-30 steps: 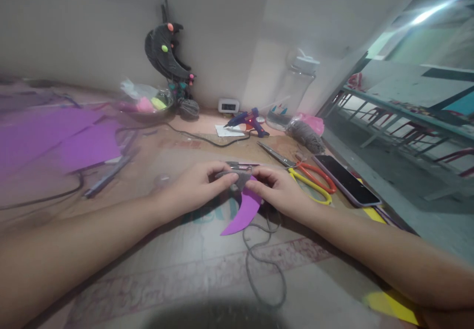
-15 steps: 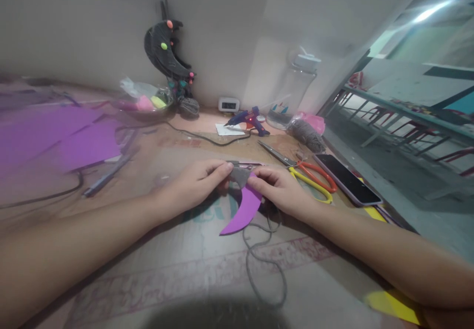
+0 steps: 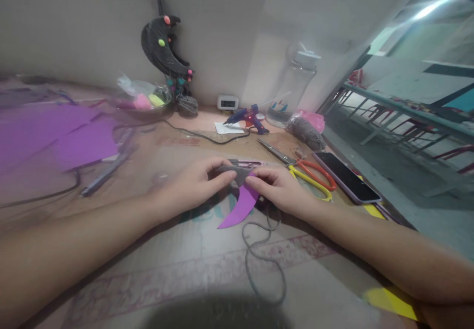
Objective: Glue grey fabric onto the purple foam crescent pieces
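Observation:
Both my hands meet over a purple foam crescent [image 3: 240, 208] on the tabletop. My left hand [image 3: 198, 183] has its fingers closed on the crescent's upper end, which is wrapped in grey yarn [image 3: 239, 173]. My right hand [image 3: 279, 188] pinches the same wrapped end from the right. A loose strand of grey yarn [image 3: 259, 260] trails from the crescent toward me in loops.
Yellow and orange scissors [image 3: 311, 173] and a phone [image 3: 346, 177] lie right of my hands. A blue glue gun [image 3: 246, 117], a clear jug [image 3: 294, 89] and a small clock [image 3: 227, 102] stand at the back. Purple foam sheets [image 3: 74, 141] lie left; a black crescent ornament [image 3: 161, 47] leans on the wall.
My hands stayed on the crescent's wrapped end; my fingers shifted a little and the crescent tilted slightly.

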{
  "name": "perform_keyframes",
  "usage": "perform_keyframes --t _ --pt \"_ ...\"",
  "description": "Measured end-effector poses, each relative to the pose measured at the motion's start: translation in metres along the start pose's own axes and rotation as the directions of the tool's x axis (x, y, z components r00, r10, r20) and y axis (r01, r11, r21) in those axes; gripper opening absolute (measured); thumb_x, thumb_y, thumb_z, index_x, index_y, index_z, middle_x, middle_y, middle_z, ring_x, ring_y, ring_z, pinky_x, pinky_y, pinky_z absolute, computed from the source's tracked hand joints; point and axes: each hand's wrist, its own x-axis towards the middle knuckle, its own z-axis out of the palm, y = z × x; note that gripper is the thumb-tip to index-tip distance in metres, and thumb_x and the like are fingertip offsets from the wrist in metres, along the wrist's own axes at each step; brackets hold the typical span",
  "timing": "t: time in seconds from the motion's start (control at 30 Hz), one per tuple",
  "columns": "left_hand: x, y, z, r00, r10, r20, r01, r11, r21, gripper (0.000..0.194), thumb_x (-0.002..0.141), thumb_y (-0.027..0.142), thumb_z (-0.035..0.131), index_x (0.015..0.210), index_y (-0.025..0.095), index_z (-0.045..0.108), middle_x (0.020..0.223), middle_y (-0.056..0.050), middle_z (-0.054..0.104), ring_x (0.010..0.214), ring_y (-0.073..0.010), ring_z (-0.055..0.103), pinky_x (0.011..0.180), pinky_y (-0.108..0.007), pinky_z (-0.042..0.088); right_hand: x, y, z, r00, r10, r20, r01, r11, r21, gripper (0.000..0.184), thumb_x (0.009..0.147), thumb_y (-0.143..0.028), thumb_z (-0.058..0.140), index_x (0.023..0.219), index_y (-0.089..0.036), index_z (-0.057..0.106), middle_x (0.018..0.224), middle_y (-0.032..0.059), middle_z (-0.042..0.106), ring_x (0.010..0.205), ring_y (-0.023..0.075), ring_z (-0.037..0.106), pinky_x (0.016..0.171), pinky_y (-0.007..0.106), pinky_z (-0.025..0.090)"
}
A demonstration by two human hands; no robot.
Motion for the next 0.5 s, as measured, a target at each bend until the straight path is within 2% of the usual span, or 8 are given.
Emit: perform_keyframes --t 0.1,0.17,0.27,0.33,0.4,0.5 --pt "-0.001 0.000 0.000 1.000 0.008 0.002 -0.008 1.000 -0.024 0.028 0.090 0.042 0.047 0.083 0.019 0.061 0.071 0.000 0.061 0.065 -0.0151 0.054 0.058 -0.025 0.040 -0.001 -0.001 -0.003 1.000 -0.006 -0.021 0.005 1.000 -0.023 0.039 0.092 -0.043 0.048 0.062 -0.018 0.052 0.058 -0.0031 0.048 0.053 0.0094 0.045 0.049 0.023 0.035" --pt "-0.001 0.001 -0.001 1.000 -0.005 0.004 0.005 0.998 -0.055 0.031 0.092 0.043 0.044 0.078 0.019 0.058 0.070 0.001 0.058 0.064 -0.0144 0.052 0.058 -0.025 0.039 0.002 0.000 -0.010 0.994 -0.019 -0.111 0.017 1.000 -0.018 0.041 0.094 -0.045 0.044 0.065 -0.018 0.054 0.058 -0.0029 0.049 0.053 0.0099 0.047 0.051 0.023 0.038" --pt "-0.002 0.001 -0.002 0.999 -0.040 -0.009 0.039 0.995 -0.090 0.034 0.094 0.042 0.039 0.073 0.019 0.053 0.069 0.001 0.054 0.062 -0.0139 0.050 0.057 -0.026 0.038 0.011 0.010 -0.025 0.931 -0.105 -0.350 0.083 0.993 -0.079 0.032 0.094 -0.039 0.046 0.072 -0.018 0.055 0.061 -0.0022 0.053 0.059 0.0113 0.052 0.059 0.024 0.042" --pt "-0.002 0.000 -0.002 0.999 -0.051 -0.014 0.049 0.994 -0.097 0.034 0.094 0.042 0.039 0.072 0.020 0.052 0.068 0.002 0.052 0.062 -0.0140 0.049 0.056 -0.026 0.037 0.019 0.021 -0.035 0.892 -0.144 -0.428 0.085 0.984 -0.155 0.019 0.091 -0.033 0.051 0.084 -0.017 0.059 0.069 -0.0010 0.058 0.064 0.0127 0.055 0.062 0.025 0.044" --pt "-0.001 0.000 -0.003 0.999 -0.036 -0.013 0.034 0.995 -0.089 0.033 0.093 0.041 0.040 0.070 0.020 0.050 0.066 0.002 0.049 0.061 -0.0137 0.048 0.055 -0.026 0.037 0.026 0.033 -0.041 0.912 -0.161 -0.377 0.052 0.958 -0.281 0.018 0.089 -0.028 0.053 0.099 -0.017 0.061 0.082 0.0025 0.064 0.072 0.0152 0.059 0.067 0.029 0.046" --pt "-0.001 0.001 -0.002 1.000 0.004 -0.002 -0.004 0.997 -0.078 0.035 0.093 0.041 0.041 0.067 0.019 0.049 0.063 0.003 0.046 0.059 -0.0126 0.046 0.055 -0.025 0.036 0.029 0.043 -0.041 0.964 -0.216 -0.153 0.111 0.856 -0.504 0.029 0.089 -0.031 0.056 0.112 -0.014 0.062 0.098 0.0093 0.066 0.087 0.0209 0.060 0.080 0.036 0.047"
